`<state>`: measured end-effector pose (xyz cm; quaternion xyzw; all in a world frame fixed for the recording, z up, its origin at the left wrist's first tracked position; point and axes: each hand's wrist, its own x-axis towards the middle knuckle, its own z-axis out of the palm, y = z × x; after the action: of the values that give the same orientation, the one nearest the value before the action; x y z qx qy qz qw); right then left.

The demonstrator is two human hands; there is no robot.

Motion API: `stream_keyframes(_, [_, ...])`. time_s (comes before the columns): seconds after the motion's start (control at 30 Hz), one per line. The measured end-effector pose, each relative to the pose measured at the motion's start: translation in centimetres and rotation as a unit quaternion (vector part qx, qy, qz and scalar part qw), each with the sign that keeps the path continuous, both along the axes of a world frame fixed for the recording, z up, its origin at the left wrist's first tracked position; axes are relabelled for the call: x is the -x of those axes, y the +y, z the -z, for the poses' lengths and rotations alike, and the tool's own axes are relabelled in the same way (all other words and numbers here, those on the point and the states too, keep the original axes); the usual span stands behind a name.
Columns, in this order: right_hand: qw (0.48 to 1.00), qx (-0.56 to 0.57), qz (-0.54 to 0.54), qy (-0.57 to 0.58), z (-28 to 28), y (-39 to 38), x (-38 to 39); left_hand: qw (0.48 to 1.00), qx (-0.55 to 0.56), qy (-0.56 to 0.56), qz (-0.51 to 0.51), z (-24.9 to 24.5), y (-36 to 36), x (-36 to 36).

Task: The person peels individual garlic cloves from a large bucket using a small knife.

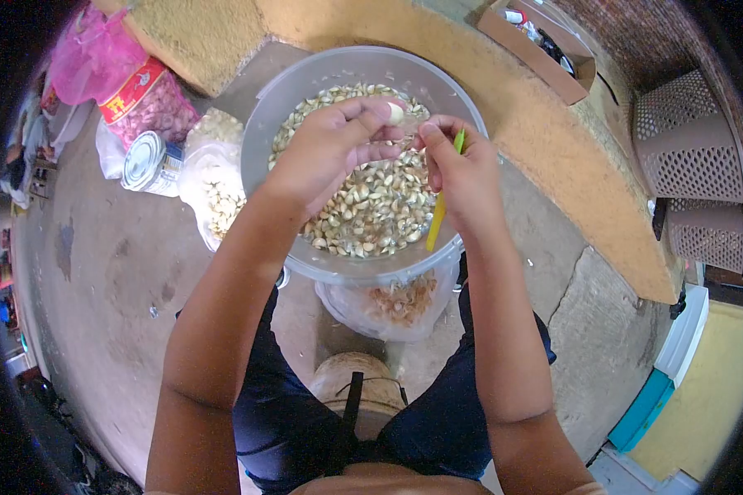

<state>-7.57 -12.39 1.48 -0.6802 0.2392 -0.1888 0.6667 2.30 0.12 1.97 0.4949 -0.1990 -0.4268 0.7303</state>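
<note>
My left hand [338, 148] is over the tub, its thumb and fingers pinching a pale, peeled garlic clove [395, 114]. Close beside it, my right hand [464, 169] is closed around a slim yellow-and-green tool [435, 224]; its kind is not clear because the fingers cover its middle. The right thumb and fingertip are pressed together near the clove, and whether they pinch a bit of skin cannot be told. Below both hands stands a round translucent plastic tub [260, 136], holding many garlic cloves [367, 210], most in their skins.
To the left, a clear bag [219, 194] holds pale cloves beside a large can [146, 161] and a pink mesh sack [153, 103]. A bag of brown peelings [400, 304] lies below the tub. A bucket [355, 379] stands between the knees; a cardboard box [545, 54] sits on the ledge.
</note>
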Motion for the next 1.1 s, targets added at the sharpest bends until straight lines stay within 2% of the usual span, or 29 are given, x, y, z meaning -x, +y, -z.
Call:
stream_keyframes(0.1, [0.999,-0.053,0.007,-0.004,-0.6,0.1,0.1,0.994,0.065,0.086,0.014,-0.1,0.2,-0.4])
stream_keyframes(0.3, [0.996,-0.086,0.006,-0.023,-0.5,0.3,0.1,0.999,0.014,0.028,0.006,-0.6,0.1,0.0])
stream_keyframes(0.43, [0.997,-0.082,-0.001,-0.015,-1.3,0.7,0.1,0.999,0.013,0.034,0.007,0.0,0.1,-0.4])
stream_keyframes(0.53, [0.997,0.074,-0.007,-0.028,-0.6,0.6,0.1,1.0,0.011,0.025,0.008,0.0,0.2,-0.4])
stream_keyframes(0.63, [0.983,0.181,0.0,0.015,-0.7,0.9,0.3,1.0,-0.001,-0.001,0.013,-0.3,0.2,-0.3])
stream_keyframes(0.83, [0.992,0.125,0.018,-0.02,0.0,0.6,0.1,1.0,-0.008,-0.003,0.021,-0.4,0.3,-0.3])
stream_keyframes(1.03, [0.986,0.166,0.03,0.011,-0.4,0.6,0.3,0.999,-0.026,-0.024,0.006,-0.2,0.1,0.0])
stream_keyframes(1.1, [0.983,0.178,0.034,-0.011,0.0,0.7,0.2,0.998,-0.035,-0.041,0.014,-0.3,0.1,0.1])
